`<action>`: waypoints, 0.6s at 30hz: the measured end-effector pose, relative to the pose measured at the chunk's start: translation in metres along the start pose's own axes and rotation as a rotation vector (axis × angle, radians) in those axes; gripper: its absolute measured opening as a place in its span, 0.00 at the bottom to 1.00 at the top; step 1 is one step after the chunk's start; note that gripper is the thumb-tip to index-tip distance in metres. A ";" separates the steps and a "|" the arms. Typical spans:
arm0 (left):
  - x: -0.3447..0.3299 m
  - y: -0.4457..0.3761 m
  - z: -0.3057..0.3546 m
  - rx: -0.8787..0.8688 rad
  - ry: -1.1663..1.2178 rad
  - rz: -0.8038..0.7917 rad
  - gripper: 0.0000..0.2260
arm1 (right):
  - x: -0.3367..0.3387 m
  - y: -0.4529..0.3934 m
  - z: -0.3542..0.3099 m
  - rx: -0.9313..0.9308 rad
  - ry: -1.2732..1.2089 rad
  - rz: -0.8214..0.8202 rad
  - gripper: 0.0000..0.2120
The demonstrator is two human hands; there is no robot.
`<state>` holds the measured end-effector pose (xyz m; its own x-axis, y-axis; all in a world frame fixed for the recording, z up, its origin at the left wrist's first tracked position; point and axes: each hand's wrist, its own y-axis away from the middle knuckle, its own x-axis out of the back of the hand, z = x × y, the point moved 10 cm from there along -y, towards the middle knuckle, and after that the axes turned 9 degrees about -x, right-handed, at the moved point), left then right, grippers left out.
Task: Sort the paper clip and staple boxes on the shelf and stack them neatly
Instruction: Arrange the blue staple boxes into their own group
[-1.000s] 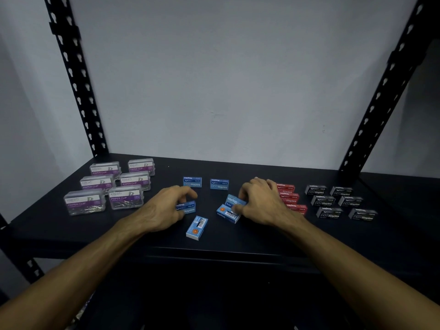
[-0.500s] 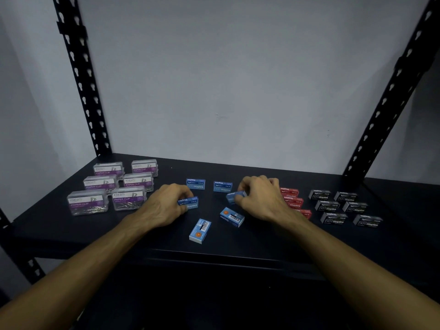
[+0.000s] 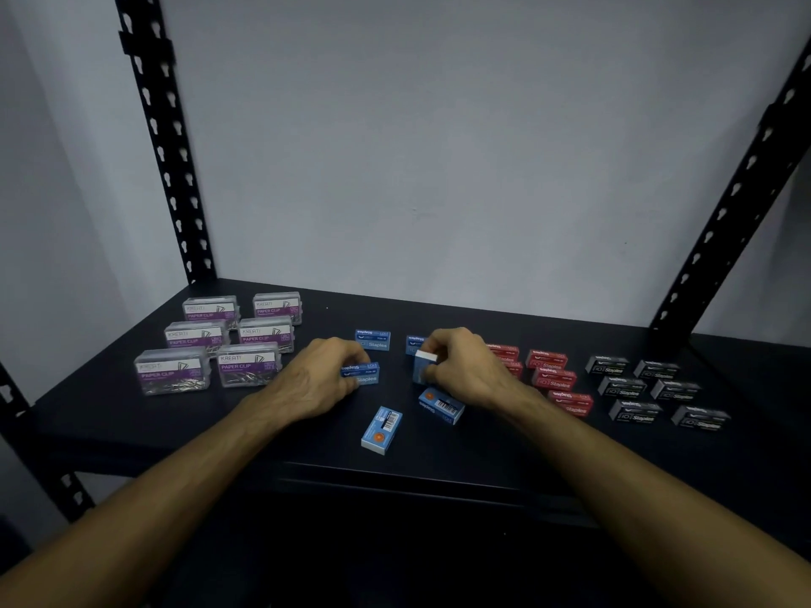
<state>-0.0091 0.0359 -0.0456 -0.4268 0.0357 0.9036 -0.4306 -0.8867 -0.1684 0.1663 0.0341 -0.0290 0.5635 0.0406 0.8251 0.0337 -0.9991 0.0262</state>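
On the black shelf point(image 3: 131, 423), my left hand point(image 3: 327, 377) grips a blue staple box point(image 3: 363, 374) lying flat, label up. My right hand point(image 3: 465, 370) holds another blue staple box point(image 3: 422, 366) tipped up on its end, just above the shelf. Two more blue boxes lie upside down in front: one point(image 3: 441, 405) under my right wrist, one point(image 3: 382, 430) nearer the front edge. Behind my hands sit one blue box point(image 3: 373, 340) and another point(image 3: 414, 343) partly hidden by my right fingers.
Several clear paper clip boxes point(image 3: 248, 368) with purple labels stand in two columns at the left. Red staple boxes point(image 3: 554, 377) lie right of my right hand, black staple boxes point(image 3: 634, 412) further right. Black perforated uprights point(image 3: 162, 138) frame the shelf; a grey wall stands behind.
My right hand has lifted a blue box off the lower one and turned it up on end. My left hand has slid its blue box slightly back.
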 end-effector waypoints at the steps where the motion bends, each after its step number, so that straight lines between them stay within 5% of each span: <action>1: 0.000 0.000 -0.001 -0.003 0.005 0.006 0.11 | -0.002 0.000 0.001 -0.011 -0.019 -0.011 0.07; 9: 0.000 -0.004 -0.008 0.006 0.025 0.041 0.10 | 0.013 0.002 -0.009 0.044 0.210 0.097 0.08; 18: -0.001 -0.012 -0.008 -0.037 0.016 0.072 0.13 | -0.015 -0.009 -0.012 0.023 0.326 -0.024 0.11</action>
<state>-0.0103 0.0500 -0.0478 -0.4707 -0.0200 0.8821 -0.4271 -0.8697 -0.2476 0.1479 0.0420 -0.0353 0.2687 0.0543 0.9617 0.0646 -0.9972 0.0383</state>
